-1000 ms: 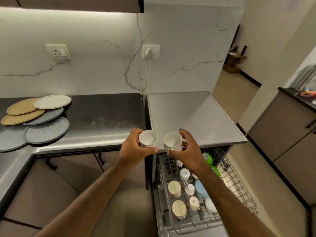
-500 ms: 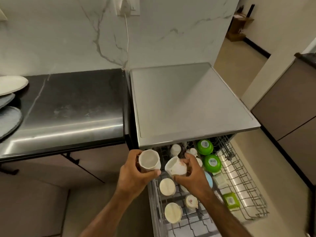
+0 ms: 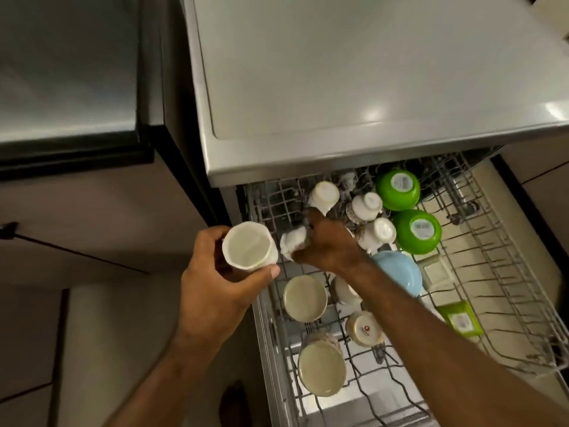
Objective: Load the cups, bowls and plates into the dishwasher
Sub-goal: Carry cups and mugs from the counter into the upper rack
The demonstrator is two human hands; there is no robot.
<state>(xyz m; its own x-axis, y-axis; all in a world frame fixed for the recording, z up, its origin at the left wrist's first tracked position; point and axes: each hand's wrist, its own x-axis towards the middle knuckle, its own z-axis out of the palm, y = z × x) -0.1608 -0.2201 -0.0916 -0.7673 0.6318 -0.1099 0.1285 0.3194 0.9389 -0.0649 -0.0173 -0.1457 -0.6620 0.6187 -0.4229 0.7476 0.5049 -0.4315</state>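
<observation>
White cup (image 3: 249, 249) L hand (image 3: 212, 291), 2nd (image 3: 294, 245) R hand (image 3: 329, 245)

The one camera sits on the person's head and looks almost straight down from close above at the dishwasher (image 3: 338, 72) and its pulled-out rack (image 3: 505, 251).

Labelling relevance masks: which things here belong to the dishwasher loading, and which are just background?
Job: left hand holding white cup; right hand holding second cup over rack; loaded green bowls, blue bowl.
Background: steel counter, dishwasher top, cabinet door.
</observation>
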